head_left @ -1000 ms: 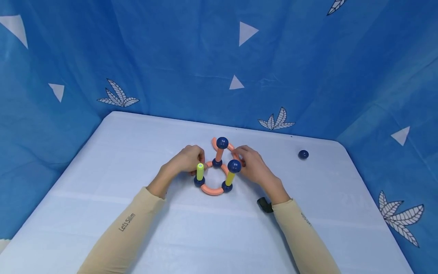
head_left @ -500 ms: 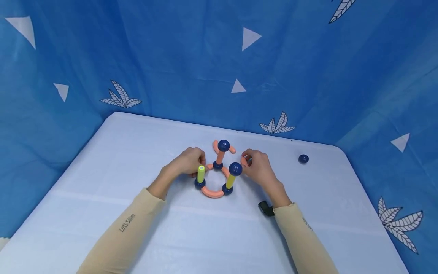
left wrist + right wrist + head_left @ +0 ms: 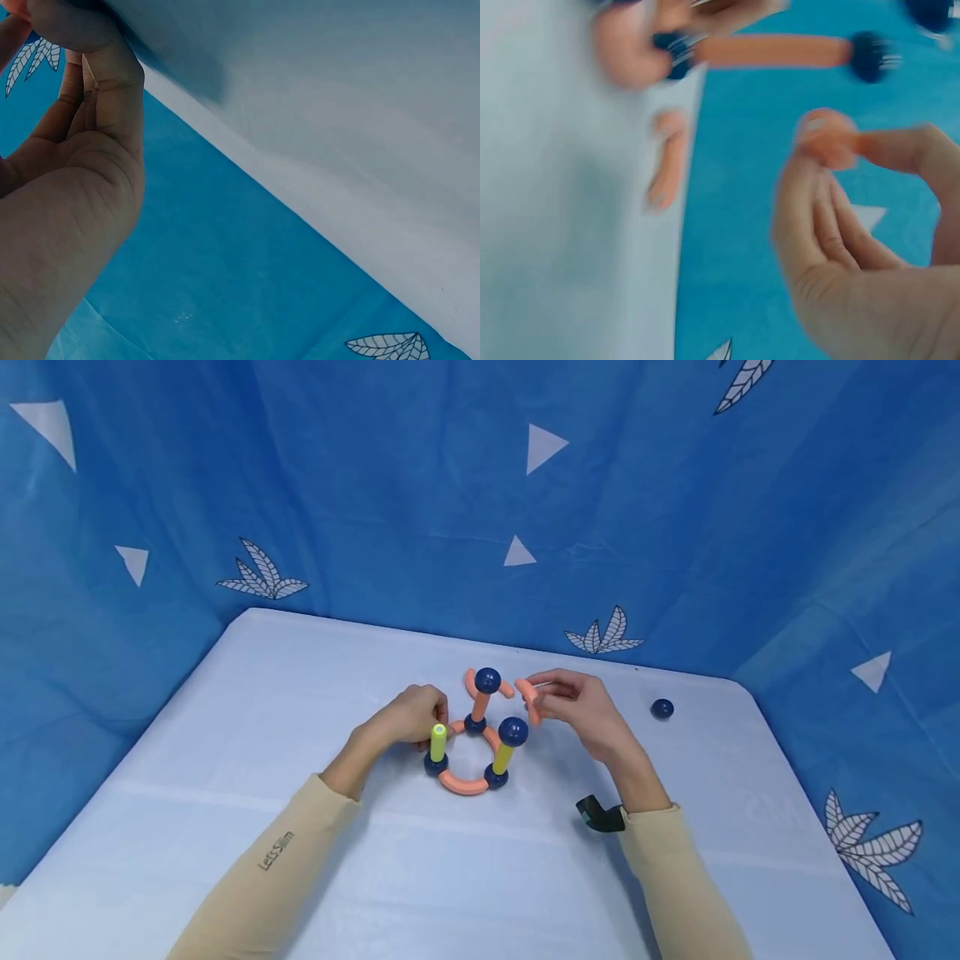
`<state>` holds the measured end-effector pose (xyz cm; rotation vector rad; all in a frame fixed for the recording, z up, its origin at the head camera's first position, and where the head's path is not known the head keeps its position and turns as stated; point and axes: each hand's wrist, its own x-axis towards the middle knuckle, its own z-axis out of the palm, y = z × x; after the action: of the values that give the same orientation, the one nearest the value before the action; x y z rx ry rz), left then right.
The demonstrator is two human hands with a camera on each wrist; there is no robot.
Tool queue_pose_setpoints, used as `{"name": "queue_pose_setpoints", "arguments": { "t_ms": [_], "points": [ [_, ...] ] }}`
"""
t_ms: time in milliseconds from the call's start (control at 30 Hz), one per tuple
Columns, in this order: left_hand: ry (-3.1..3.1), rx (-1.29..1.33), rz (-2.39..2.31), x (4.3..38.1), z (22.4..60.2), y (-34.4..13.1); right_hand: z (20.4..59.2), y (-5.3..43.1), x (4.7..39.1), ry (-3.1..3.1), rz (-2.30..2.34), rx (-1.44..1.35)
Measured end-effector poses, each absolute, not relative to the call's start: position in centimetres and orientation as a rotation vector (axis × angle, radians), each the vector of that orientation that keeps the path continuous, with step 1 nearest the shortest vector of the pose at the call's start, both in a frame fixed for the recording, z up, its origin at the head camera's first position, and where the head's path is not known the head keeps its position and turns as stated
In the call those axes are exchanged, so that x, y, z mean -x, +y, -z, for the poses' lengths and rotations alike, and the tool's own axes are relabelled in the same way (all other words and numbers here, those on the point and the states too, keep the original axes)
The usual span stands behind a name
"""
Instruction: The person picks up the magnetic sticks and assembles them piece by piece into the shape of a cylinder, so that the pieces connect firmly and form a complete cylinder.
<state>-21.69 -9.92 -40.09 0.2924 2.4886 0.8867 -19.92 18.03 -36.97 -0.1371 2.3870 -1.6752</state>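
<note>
In the head view, a magnetic stick-and-ball frame stands mid-table: a ring of orange curved rods [image 3: 462, 786] joined by dark blue balls [image 3: 497, 777]. A green rod [image 3: 438, 743], a yellow rod [image 3: 503, 758] and an orange straight rod [image 3: 481, 707] rise from it; blue balls cap the last two. My left hand [image 3: 408, 714] pinches the ring's left curved rod [image 3: 456, 727], its fingertips partly hidden. Between thumb and fingers, my right hand [image 3: 583, 706] holds a loose orange curved rod [image 3: 528, 700] above the table, right of the frame.
Behind the frame lie two more orange curved rods [image 3: 507, 689], one partly hidden by the upper ball. A single blue ball [image 3: 662, 709] sits at the far right. The white table [image 3: 420, 877] meets a blue patterned curtain [image 3: 375, 485] at the back.
My right hand has picked up an orange curved rod from behind the frame, drawn it right and turned it in its fingers. The left hand stays at the ring.
</note>
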Motion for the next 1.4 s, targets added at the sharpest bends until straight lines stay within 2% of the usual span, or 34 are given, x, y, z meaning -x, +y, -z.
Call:
{"name": "queue_pose_setpoints", "arguments": {
  "t_ms": [100,267,833,1000,1133,1300,1400],
  "points": [
    [2.491,-0.293,-0.886,21.7,40.1,-9.9,35.5,18.3,19.6,2.018,1.980,0.133],
    [2.498,-0.297,-0.867,21.7,40.2,-10.0,34.8,18.0,19.3,1.730,2.078,0.128],
    [2.492,-0.306,-0.883,21.4,40.0,-9.9,35.7,17.4,19.2,1.666,2.005,0.127],
    [2.504,-0.315,-0.880,21.6,40.0,-9.8,35.3,19.5,19.7,1.853,1.757,0.360],
    [2.581,-0.468,-0.919,21.7,40.1,-9.6,35.6,21.1,19.6,2.024,1.409,0.550],
    [2.567,-0.770,-1.096,21.7,40.5,-9.3,37.3,18.1,18.7,2.212,1.009,0.707],
    [2.513,-0.845,-1.155,21.7,40.6,-9.1,38.3,16.0,18.2,2.379,0.887,0.748]
  ]
}}
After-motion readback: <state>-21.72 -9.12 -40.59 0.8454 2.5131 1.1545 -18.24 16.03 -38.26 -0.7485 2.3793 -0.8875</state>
